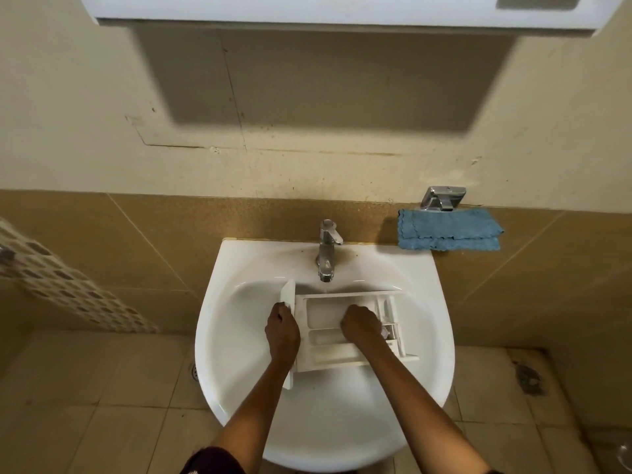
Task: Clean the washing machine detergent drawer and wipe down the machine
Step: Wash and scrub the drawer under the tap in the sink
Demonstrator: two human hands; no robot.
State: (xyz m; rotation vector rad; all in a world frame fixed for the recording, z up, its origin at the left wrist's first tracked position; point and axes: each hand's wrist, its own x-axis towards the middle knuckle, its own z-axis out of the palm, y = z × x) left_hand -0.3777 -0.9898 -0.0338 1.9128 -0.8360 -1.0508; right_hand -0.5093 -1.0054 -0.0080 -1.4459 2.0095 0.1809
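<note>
My left hand grips the front panel of the detergent drawer. My right hand is curled inside the drawer, and I cannot tell if it holds something. The white sink has the drawer lying across its basin. A folded blue cloth is at the tiled wall, to the right of the tap, which stands just behind the drawer.

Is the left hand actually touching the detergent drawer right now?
Touching. The head view shows the left hand gripping the front panel of the detergent drawer, fingers curled over its edge.
</note>
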